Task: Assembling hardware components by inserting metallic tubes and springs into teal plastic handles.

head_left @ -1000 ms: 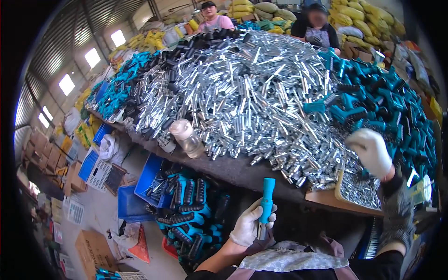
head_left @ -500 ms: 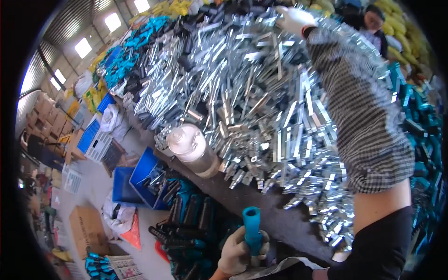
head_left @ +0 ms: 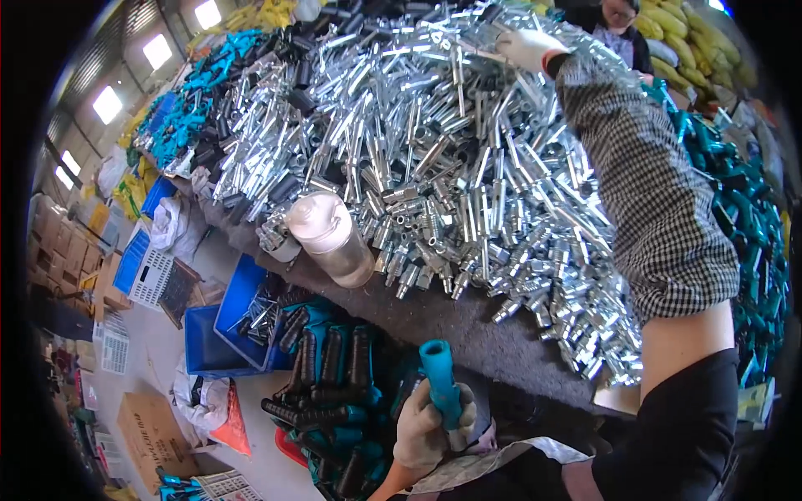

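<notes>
Two gloved hands: left [head_left: 428, 430] gripping teal handle [head_left: 440, 382], right [head_left: 526, 48] grip unclear among metal rods [head_left: 434, 159]

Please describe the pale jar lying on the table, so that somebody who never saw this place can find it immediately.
Start at the huge heap of shiny metal fittings that covers the dark table. Follow its near-left edge, above the blue crates on the floor, to the translucent plastic jar lying on its side. It is the only smooth, pale, wide object there; everything around it is thin, bright metal.
</notes>
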A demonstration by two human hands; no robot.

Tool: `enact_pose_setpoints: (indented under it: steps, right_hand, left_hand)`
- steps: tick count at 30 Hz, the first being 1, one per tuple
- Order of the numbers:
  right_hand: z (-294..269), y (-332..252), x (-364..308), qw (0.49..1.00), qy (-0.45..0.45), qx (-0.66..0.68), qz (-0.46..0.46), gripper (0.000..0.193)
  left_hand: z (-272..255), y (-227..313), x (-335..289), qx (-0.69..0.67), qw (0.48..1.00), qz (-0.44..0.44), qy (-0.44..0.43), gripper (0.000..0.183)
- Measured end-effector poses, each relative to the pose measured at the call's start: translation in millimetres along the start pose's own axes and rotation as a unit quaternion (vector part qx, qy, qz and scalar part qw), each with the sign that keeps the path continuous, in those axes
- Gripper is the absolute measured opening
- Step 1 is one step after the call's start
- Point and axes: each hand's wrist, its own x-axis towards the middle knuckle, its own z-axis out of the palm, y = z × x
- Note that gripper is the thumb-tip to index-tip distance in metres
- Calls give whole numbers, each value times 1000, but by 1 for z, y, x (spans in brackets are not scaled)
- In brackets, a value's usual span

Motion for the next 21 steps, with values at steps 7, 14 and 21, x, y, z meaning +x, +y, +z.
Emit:
enact_pose_setpoints:
  steps: [7, 14, 21]
  right_hand:
    - [-143, -15, -122, 878, 352, 260, 195, 31]
    - [-227, -142, -356, 691, 76, 691, 195, 25]
    - [-195, -247, -540, 342, 87, 891, 286, 51]
  left_hand:
    - [25, -12, -19, 37, 995, 34, -84, 63]
    - [54, -29, -42, 134, 985, 31, -108, 74]
    - [84, -74, -68, 176, 973, -38, -146, 63]
